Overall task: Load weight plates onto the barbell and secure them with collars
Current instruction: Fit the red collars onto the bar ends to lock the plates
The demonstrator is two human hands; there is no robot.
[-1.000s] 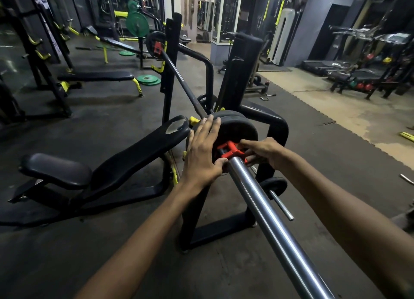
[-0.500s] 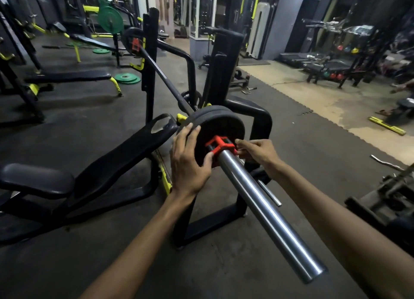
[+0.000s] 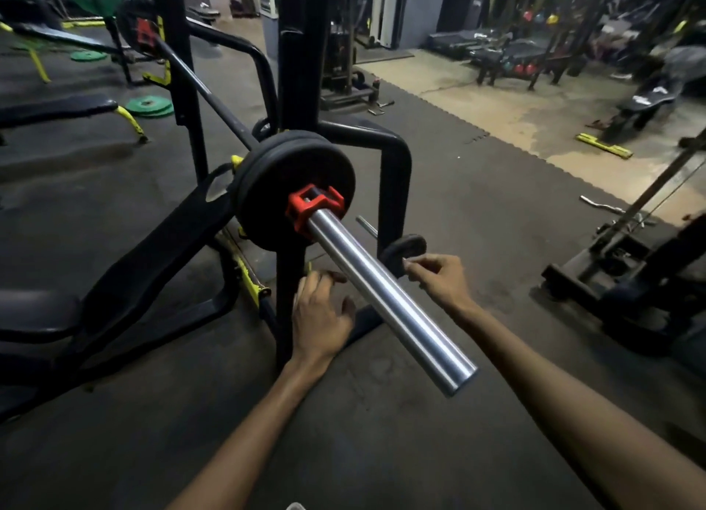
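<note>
The barbell's chrome sleeve [image 3: 386,297] points toward me from the rack. Two black weight plates [image 3: 275,188] sit on it, and a red collar [image 3: 311,206] is clamped against the outer plate. The far end carries a black plate with a red collar [image 3: 143,32]. My left hand [image 3: 321,314] hovers below and left of the sleeve, fingers apart, holding nothing. My right hand [image 3: 439,280] is just right of the sleeve, fingers loosely curled, empty and off the bar.
A black incline bench [image 3: 126,276] lies to the left. The black rack frame [image 3: 393,173] stands behind the plates, with a small plate [image 3: 405,248] on its storage peg. Green plates [image 3: 149,106] lie on the floor far left. A cable machine base [image 3: 626,276] is at right.
Both hands have come off the plate and the red collar and pulled back toward me along the sleeve. The collar stays against the plate. The view has moved back.
</note>
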